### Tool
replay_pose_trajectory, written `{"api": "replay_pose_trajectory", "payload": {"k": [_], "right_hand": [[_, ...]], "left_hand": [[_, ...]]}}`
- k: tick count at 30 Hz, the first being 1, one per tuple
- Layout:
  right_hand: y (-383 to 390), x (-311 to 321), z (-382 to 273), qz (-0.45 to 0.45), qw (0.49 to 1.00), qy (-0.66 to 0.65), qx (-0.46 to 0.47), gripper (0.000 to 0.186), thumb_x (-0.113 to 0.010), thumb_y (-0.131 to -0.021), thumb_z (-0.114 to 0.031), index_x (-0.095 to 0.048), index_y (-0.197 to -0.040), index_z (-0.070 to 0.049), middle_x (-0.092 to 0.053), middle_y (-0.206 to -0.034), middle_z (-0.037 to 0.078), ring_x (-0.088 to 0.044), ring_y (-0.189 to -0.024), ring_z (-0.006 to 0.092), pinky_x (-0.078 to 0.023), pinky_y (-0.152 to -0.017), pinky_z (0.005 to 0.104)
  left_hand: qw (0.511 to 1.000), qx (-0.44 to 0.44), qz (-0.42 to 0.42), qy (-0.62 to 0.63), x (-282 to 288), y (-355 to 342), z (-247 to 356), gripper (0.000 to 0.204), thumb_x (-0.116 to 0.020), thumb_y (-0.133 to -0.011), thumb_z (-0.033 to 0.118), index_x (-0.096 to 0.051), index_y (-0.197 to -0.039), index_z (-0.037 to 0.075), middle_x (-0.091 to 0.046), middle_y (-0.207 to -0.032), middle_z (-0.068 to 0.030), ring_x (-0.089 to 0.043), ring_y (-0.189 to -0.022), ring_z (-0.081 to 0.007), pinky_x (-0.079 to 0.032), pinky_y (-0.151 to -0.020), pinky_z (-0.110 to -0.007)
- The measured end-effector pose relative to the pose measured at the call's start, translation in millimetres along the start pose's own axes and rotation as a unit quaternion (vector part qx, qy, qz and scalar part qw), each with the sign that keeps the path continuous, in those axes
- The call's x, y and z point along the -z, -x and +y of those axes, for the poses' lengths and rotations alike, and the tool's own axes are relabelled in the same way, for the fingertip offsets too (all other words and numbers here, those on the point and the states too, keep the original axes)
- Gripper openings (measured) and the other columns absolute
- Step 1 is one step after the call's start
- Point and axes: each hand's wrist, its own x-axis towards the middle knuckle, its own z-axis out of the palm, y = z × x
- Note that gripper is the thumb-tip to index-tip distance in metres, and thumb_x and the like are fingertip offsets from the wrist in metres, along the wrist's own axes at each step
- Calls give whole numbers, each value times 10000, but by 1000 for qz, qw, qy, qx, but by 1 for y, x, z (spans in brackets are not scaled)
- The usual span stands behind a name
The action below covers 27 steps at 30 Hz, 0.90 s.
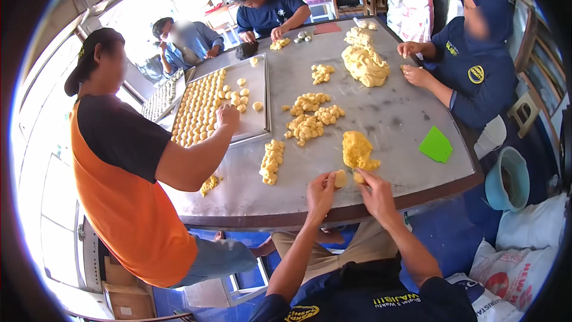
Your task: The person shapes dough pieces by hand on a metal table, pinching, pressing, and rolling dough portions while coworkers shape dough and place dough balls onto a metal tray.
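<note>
My left hand [322, 197] is near the front edge of the metal table, its fingers closed on a pale round piece of dough [339, 179]. Beside it my right hand [375, 197] pinches a smaller yellow dough piece [359, 177], partly hidden by the fingers. Just beyond both hands lies a lump of bright yellow filling [358, 148]. Several clusters of small dough pieces [272, 158] lie left of and beyond it. A green plastic scraper [435, 144] rests toward the right edge of the metal table [411, 125].
Co-workers stand or sit around: one in orange [131, 220] at left, others at the back [268, 9] and right [476, 83]. A tray of dough balls [260, 125] is at left, a large dough mass [366, 65] farther back. A bucket [507, 179] and sacks [500, 274] stand at right.
</note>
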Motion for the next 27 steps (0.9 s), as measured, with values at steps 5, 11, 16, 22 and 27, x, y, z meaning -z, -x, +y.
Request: {"api": "replay_pose_trajectory", "payload": {"k": [5,11,16,22,27], "right_hand": [[-9,-23,-1,-19,995,-85,-43,318,-693,-852,38,-725,-1169,26,-720,-1177,206,-662,-1121,394,-542,-948,414],[-2,-43,-18,-112,981,-144,66,286,-722,-856,-25,-743,-1139,5,-739,-1128,183,-677,-1080,370,-533,-951,416],[-4,-46,-31,-15,995,-96,-28,226,-723,-855,-13,-748,-1079,14,-741,-1069,166,-709,-969,345,-562,-856,402],[3,-57,-30,7,995,29,97,223,-707,-852,26,-756,-1069,4,-711,-977,167,-698,-848,327,-561,-775,386],[-26,-42,2,-139,981,-122,-55,533,-812,-821,-58,-699,-1337,-132,-680,-1045,122,-650,-876,218,-540,-784,346]], "left_hand": [[983,4,-50,177,-14,8,14,313,-580,-1070,218,-698,-1189,-46,-761,-971,-74,-715,-876,-125,-591,-797,-283],[947,-23,-24,-321,19,13,11,162,-737,-843,132,-734,-953,13,-739,-792,-180,-744,-773,-307,-562,-669,-431],[903,-120,75,-405,10,16,-7,159,-747,-819,143,-690,-929,43,-709,-863,-262,-685,-832,-473,-532,-697,-530],[946,-61,55,-313,3,21,10,201,-752,-860,163,-667,-1008,58,-722,-897,-251,-703,-886,-452,-544,-738,-513],[963,-100,4,-250,10,23,13,220,-775,-828,108,-703,-1026,45,-738,-913,-198,-740,-880,-354,-549,-749,-443]]}}
